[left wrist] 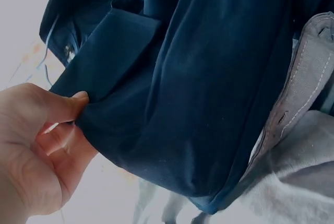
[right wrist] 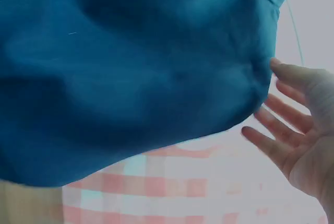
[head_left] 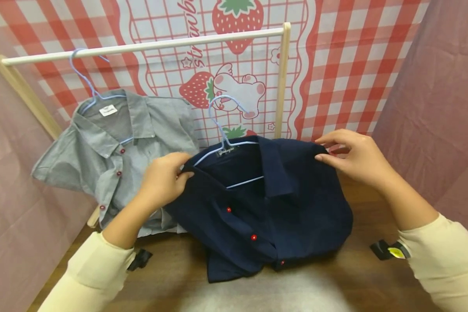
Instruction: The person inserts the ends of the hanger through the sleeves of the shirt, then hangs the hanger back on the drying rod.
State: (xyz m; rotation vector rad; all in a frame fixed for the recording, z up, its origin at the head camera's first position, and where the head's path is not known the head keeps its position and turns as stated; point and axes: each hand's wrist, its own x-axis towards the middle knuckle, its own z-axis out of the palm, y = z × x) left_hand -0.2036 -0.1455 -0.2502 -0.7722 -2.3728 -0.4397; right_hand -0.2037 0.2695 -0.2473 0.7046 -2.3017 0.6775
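Note:
A navy shirt (head_left: 312, 203) with red buttons is held up in front of me on a light blue hanger (head_left: 218, 119), whose hook stands free of any rail. At the left shoulder, my left hand (head_left: 164, 180) pinches the fabric between thumb and fingers; the left wrist view shows this pinch beside the collar (left wrist: 112, 51). On the other side, my right hand (head_left: 360, 158) is at the shoulder's edge. In the right wrist view its fingers (right wrist: 282, 122) are spread, with the thumb touching the cloth.
A grey shirt (head_left: 167, 115) on another blue hanger (head_left: 82, 73) hangs at the left from the white rail (head_left: 152, 46) of a wooden-post rack (head_left: 282, 82). Behind is a red-and-white strawberry cloth (head_left: 343, 73). Pink drapes (head_left: 433, 108) flank the wooden table (head_left: 171, 277).

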